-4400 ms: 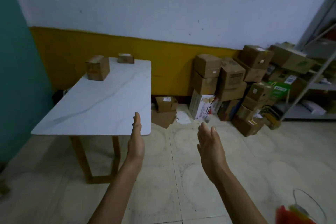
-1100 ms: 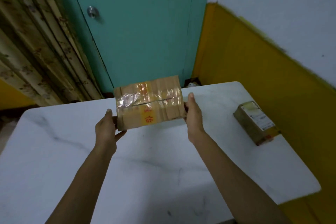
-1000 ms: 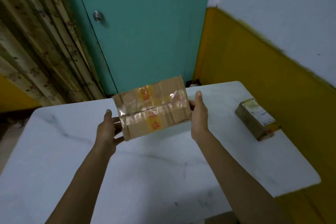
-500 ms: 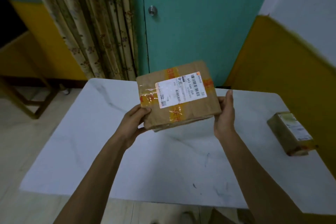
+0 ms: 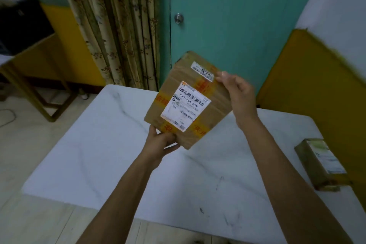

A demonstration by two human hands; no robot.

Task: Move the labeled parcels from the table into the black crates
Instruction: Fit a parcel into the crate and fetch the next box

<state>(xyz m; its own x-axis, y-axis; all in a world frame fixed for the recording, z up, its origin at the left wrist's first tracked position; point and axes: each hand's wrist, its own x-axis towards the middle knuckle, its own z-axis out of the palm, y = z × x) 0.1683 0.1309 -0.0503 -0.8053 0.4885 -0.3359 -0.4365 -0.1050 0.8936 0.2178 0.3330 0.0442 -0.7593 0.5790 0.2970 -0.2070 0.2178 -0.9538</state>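
Both hands are holding a tilted labeled parcel above the bench: left hand gripping near corner, right hand curling round far-right edge. Second parcel is lying far right.

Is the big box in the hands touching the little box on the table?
Apart. The head view shows a wide stretch of bare table between the big box and the little box.

I see my left grip holding the lower corner of a tilted brown cardboard parcel above the white marbled counter; my right grip holds its upper edge. A smaller tape-wrapped parcel lies far right.
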